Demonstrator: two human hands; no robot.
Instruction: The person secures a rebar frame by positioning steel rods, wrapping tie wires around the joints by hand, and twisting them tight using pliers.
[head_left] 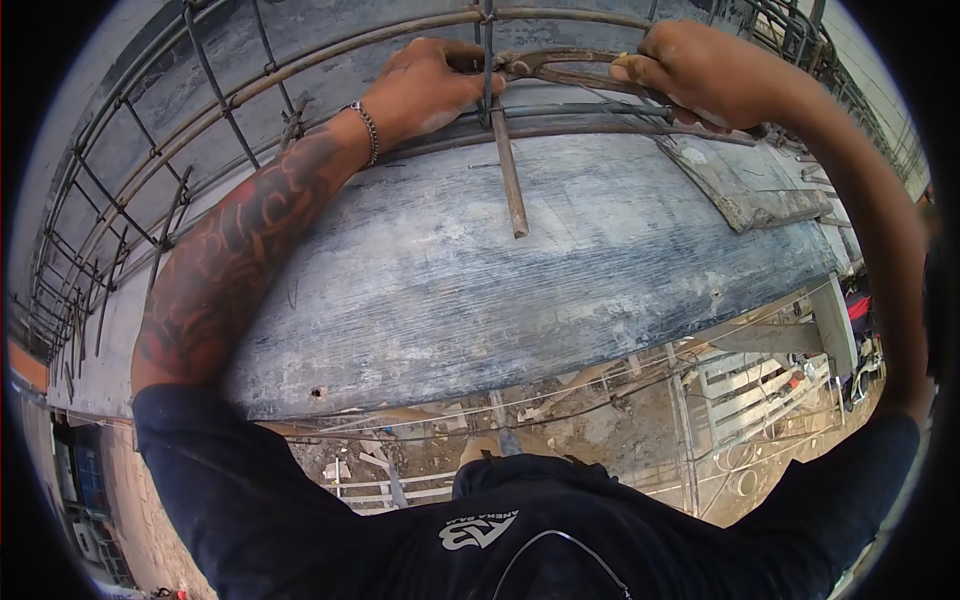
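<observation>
We have the board [420,290] before us and the cage [228,105] along its far side. Our left hand [425,88] is at the cage's upright bar [488,60]; our right hand [700,75], farther right, is on the pincers [572,58], their head beside that bar. A rod [512,185] juts over the board toward us. Right of it lies a plank [775,208]. Below, at right, is a pallet [755,392].
</observation>
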